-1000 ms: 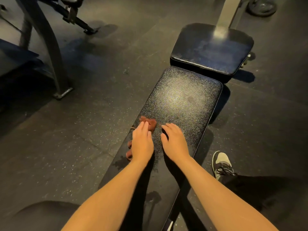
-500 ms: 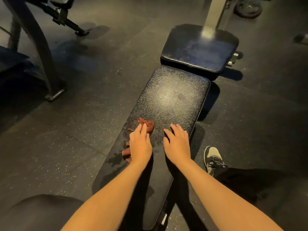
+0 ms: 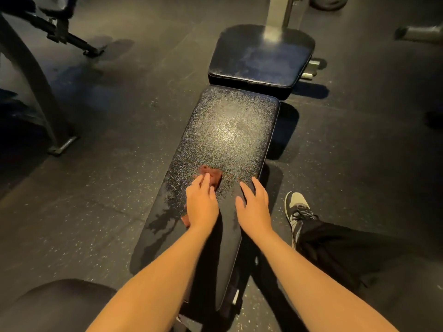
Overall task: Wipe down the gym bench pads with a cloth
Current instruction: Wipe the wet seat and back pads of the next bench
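Observation:
A long black bench pad (image 3: pixel 227 135) runs away from me, with a smaller square seat pad (image 3: pixel 261 58) beyond its far end. A small reddish-brown cloth (image 3: pixel 213 174) lies on the long pad's middle. My left hand (image 3: pixel 201 204) presses flat on the cloth with straight fingers; most of the cloth is hidden under the palm, and a bit shows by the wrist. My right hand (image 3: pixel 255 207) rests flat on the bare pad just right of it, fingers spread. Wet streaks shine on the pad's left side near my left hand.
Dark rubber floor surrounds the bench. A metal machine frame (image 3: pixel 36 92) stands at the left, a post (image 3: pixel 279 15) rises behind the seat pad, and a weight plate (image 3: pixel 328 2) lies at the top. My shoe (image 3: pixel 296 209) and dark trouser leg sit right of the bench.
Both hands stay flat on the pad with the cloth under the left one. My right hand's fingers have spread and lifted a little. The view has shifted slightly.

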`<state>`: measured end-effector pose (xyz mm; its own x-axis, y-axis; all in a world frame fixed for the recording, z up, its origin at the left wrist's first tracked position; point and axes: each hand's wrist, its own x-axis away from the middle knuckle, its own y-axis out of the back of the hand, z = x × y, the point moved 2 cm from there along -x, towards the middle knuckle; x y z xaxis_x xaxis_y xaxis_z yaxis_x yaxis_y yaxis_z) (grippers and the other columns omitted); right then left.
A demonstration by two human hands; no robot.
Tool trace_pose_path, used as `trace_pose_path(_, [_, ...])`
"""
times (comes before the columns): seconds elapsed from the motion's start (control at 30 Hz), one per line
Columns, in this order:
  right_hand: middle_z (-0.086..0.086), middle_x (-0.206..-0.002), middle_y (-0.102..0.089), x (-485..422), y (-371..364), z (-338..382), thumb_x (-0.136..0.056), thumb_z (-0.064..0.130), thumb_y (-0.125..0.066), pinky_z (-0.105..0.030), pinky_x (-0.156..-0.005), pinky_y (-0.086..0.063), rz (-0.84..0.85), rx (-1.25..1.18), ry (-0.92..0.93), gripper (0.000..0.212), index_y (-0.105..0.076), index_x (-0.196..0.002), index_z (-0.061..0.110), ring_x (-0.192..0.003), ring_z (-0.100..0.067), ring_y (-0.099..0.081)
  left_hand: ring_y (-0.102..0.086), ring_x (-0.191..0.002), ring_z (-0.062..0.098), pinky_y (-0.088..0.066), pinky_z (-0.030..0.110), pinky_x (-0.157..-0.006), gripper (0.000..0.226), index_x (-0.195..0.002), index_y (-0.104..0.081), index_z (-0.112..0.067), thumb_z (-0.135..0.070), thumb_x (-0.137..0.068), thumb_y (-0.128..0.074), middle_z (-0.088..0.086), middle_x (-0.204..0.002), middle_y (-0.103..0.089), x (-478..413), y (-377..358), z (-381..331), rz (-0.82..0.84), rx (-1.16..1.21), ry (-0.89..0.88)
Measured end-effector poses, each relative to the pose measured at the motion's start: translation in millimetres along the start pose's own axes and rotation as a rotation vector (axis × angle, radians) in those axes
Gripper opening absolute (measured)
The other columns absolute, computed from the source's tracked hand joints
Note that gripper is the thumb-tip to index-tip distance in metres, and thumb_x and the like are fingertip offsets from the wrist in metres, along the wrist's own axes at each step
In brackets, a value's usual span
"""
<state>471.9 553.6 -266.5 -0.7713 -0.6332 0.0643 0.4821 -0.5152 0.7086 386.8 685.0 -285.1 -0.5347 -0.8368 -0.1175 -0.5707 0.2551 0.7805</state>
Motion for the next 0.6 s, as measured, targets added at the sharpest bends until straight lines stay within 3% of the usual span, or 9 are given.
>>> trace_pose_path(0.13, [-0.004, -0.157, -0.034, 0.3, 8.0, -4.6, -0.103, 0.026, -0.049, -0.031, -0.118, -0.024, -0.047, -0.144, -0.066, 0.047, -0.047, -0.148, 0.013, -0.145, -0.021, -0.032, -0.045, -0.129, 0.031, -0.026, 0.027, -0.109, 0.043, -0.145, -0.053, -0.011, -0.018, -0.102, -0.054, 0.012, -0.147, -0.05, 34.0, -23.7, -34.7, 0.135, 0.054, -0.187])
trace_pose_path(0.23, [-0.005, -0.143, -0.045, 6.3, 16.8, -6.8, -0.104, 0.024, -0.051, -0.022, -0.105, -0.035, -0.084, -0.26, -0.12, 0.045, -0.047, -0.147, 0.014, -0.126, -0.017, -0.05, -0.044, -0.134, 0.029, -0.022, 0.021, -0.109, 0.044, -0.147, -0.051, -0.012, -0.022, -0.104, -0.051, 0.011, -0.15, -0.049, 42.3, -28.9, -43.2, 0.211, 0.092, -0.24])
trace_pose_path(0.33, [0.0, -0.131, -0.046, 15.9, 19.6, -6.4, -0.104, 0.023, -0.051, -0.02, -0.098, -0.037, -0.094, -0.366, -0.126, 0.049, -0.041, -0.152, 0.024, -0.116, -0.01, -0.051, -0.047, -0.135, 0.019, -0.031, 0.024, -0.113, 0.045, -0.149, -0.049, -0.015, -0.021, -0.105, -0.047, 0.003, -0.149, -0.051, 42.7, -13.7, -49.7, 0.328, 0.214, -0.285])
trace_pose_path(0.43, [0.003, -0.128, -0.048, 15.4, 13.6, -4.6, -0.102, 0.02, -0.052, -0.023, -0.104, -0.037, -0.093, -0.426, -0.088, 0.051, -0.043, -0.149, 0.036, -0.121, -0.011, -0.048, -0.041, -0.135, 0.001, -0.028, 0.013, -0.105, 0.048, -0.154, -0.039, -0.021, -0.019, -0.106, -0.044, -0.013, -0.149, -0.045, 50.9, -1.2, -50.1, 0.41, 0.258, -0.283])
trace_pose_path(0.53, [-0.001, -0.123, -0.055, 6.0, 6.7, -7.3, -0.096, 0.01, -0.05, -0.042, -0.11, -0.04, -0.12, -0.354, -0.074, 0.049, -0.056, -0.135, 0.039, -0.119, -0.022, -0.05, -0.049, -0.133, 0.016, -0.034, 0.024, -0.109, 0.044, -0.145, -0.052, -0.016, -0.015, -0.102, -0.042, -0.002, -0.145, -0.054, 52.2, 3.3, -36.6, 0.279, 0.23, -0.27])
trace_pose_path(0.6, [-0.001, -0.119, -0.054, -2.0, 14.8, -5.6, -0.092, -0.002, -0.046, -0.032, -0.108, -0.039, -0.207, -0.331, -0.069, 0.051, -0.063, -0.129, 0.028, -0.117, -0.02, -0.051, -0.047, -0.133, 0.024, -0.029, 0.031, -0.113, 0.044, -0.141, -0.056, -0.014, -0.017, -0.1, -0.042, 0.005, -0.144, -0.054, 50.7, -0.5, -23.1, 0.226, 0.155, -0.228])
